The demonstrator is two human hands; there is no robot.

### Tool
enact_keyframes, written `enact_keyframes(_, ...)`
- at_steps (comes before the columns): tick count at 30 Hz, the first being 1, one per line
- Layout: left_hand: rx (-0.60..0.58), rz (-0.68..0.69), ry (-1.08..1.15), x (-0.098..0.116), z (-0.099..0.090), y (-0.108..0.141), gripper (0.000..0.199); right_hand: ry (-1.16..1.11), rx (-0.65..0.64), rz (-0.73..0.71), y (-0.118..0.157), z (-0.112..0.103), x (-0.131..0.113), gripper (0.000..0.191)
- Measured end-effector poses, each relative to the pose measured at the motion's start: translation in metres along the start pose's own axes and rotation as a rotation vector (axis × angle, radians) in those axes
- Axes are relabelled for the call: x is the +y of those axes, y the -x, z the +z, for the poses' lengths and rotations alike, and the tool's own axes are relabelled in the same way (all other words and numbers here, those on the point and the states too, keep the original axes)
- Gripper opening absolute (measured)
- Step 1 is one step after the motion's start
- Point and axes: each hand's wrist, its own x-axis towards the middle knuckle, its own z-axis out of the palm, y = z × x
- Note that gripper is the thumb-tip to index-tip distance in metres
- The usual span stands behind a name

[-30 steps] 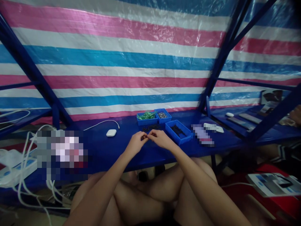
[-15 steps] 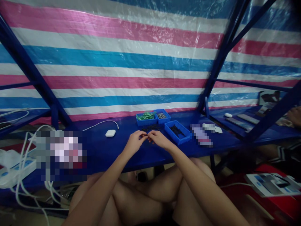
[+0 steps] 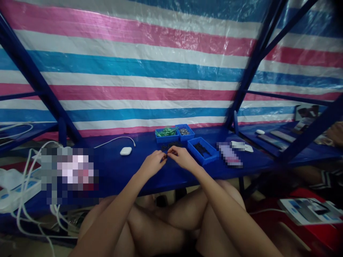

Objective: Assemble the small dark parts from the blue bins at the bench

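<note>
My left hand (image 3: 154, 162) and my right hand (image 3: 181, 157) meet over the blue table, fingertips pinched close together. Whatever sits between the fingers is too small and dark to make out. Just behind them lies a pile of black pieces (image 3: 171, 145) on the table. A blue tray with green pieces (image 3: 166, 132) stands at the back, touching a smaller blue tray of silvery small parts (image 3: 184, 132). Right of my right hand is a larger blue tray (image 3: 215, 157) with black pieces in it.
On the blue table (image 3: 112, 175) lie a white case (image 3: 125, 151) and a white cable. A power strip (image 3: 24, 194) with cables is at the left. Blue metal posts rise on both sides. At the right edge, a person's hand (image 3: 336, 134) shows near some phones.
My left hand has turned slightly and its fingers curl more. My right hand has shifted slightly up. The hands still meet at the same spot.
</note>
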Motion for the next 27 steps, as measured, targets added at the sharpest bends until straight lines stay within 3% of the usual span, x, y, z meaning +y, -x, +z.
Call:
enact_keyframes(8, -0.027, 0.082, -0.053, 0.001, -0.001, 0.001, 0.017, 0.154, -0.039, -0.029, 0.0, 0.001, 0.003, 0.009)
enact_keyframes(18, 0.156, -0.024, 0.163, 0.003, -0.002, 0.0, 0.023, 0.203, -0.109, 0.054, 0.002, -0.005, 0.012, 0.014)
enact_keyframes(22, 0.154, -0.015, 0.166, 0.001, 0.0, -0.001, 0.024, 0.162, -0.174, 0.082, 0.003, -0.004, 0.012, 0.016)
enact_keyframes(27, 0.182, -0.019, 0.111, -0.001, 0.001, -0.001, 0.023, 0.163, -0.152, 0.069, 0.002, -0.004, 0.009, 0.019)
